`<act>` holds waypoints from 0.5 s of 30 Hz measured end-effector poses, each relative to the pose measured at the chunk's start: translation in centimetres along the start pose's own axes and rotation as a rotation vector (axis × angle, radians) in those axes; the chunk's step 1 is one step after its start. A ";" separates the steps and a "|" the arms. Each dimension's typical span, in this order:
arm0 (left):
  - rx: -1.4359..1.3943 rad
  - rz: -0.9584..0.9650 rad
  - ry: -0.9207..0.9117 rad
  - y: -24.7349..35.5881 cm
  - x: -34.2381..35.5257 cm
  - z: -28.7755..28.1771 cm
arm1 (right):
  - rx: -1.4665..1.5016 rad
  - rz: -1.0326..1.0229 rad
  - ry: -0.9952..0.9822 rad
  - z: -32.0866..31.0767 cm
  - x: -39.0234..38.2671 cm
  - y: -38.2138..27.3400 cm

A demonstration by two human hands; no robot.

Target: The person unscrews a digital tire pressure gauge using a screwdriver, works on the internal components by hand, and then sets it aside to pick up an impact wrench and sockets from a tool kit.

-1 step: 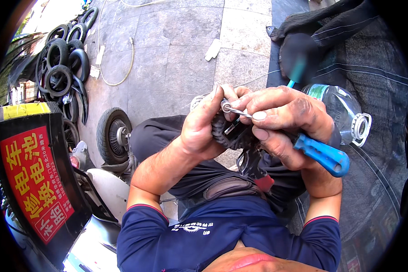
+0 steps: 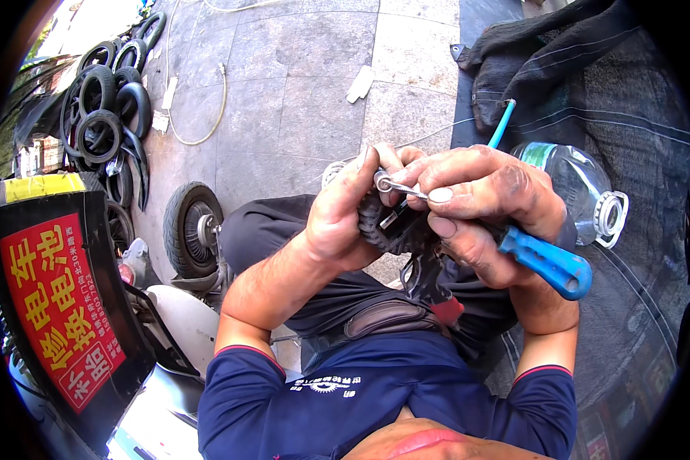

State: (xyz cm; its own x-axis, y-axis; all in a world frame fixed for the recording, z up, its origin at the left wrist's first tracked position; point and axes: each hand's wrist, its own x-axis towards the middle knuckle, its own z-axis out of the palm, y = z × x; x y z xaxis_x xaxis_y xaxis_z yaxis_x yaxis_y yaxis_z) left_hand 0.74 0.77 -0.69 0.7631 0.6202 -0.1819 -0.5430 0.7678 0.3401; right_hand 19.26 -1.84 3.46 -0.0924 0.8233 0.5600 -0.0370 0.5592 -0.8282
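My left hand (image 2: 337,207) is closed around a black ribbed part (image 2: 373,222), held above my lap. At its upper end, by my left thumb, is a small silver metal piece with a ring-shaped end (image 2: 383,182). My right thumb and fingers close in from the other side, the fingertips touching this metal piece. My right hand (image 2: 498,188) also grips a blue-handled screwdriver (image 2: 548,263), its handle jutting out below the palm; its shaft is mostly hidden. Beyond my right knuckles a thin turquoise stick (image 2: 502,125) points up; whether I hold it cannot be seen.
A clear plastic bottle (image 2: 579,192) with a white cap lies right of my hand on dark mesh cloth (image 2: 629,100). Left are a wheel (image 2: 192,230), a red sign (image 2: 61,307) and a pile of tyres (image 2: 100,134). A pale hose (image 2: 221,115) crosses the tiled floor.
The dark blurred patch around the turquoise stick's tip is gone, and the tip now shows sharply. Both hands hold nearly the same position.
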 end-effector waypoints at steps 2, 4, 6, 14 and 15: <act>0.001 0.005 -0.054 -0.1 0.1 -0.6 | -0.017 -0.014 -0.023 -0.1 0.1 0.1; -0.037 -0.001 -0.025 -0.1 -0.1 -0.4 | -0.011 -0.042 -0.065 -0.4 0.3 0.3; -0.051 -0.003 0.009 -0.1 -0.3 -0.1 | -0.002 -0.044 -0.077 -0.3 0.3 0.3; -0.071 -0.046 0.124 -0.1 -0.6 0.6 | 0.023 0.041 -0.041 0.0 0.2 -0.1; -0.073 -0.047 0.127 -0.1 -0.6 0.6 | 0.023 0.044 -0.051 0.0 0.2 -0.2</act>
State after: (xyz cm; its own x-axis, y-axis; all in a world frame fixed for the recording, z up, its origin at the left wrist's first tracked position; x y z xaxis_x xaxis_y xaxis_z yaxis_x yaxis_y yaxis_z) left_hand 0.54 0.19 -0.04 0.7403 0.5949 -0.3131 -0.5353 0.8034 0.2608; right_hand 19.29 -1.79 3.72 -0.1448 0.8407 0.5218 -0.0547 0.5197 -0.8526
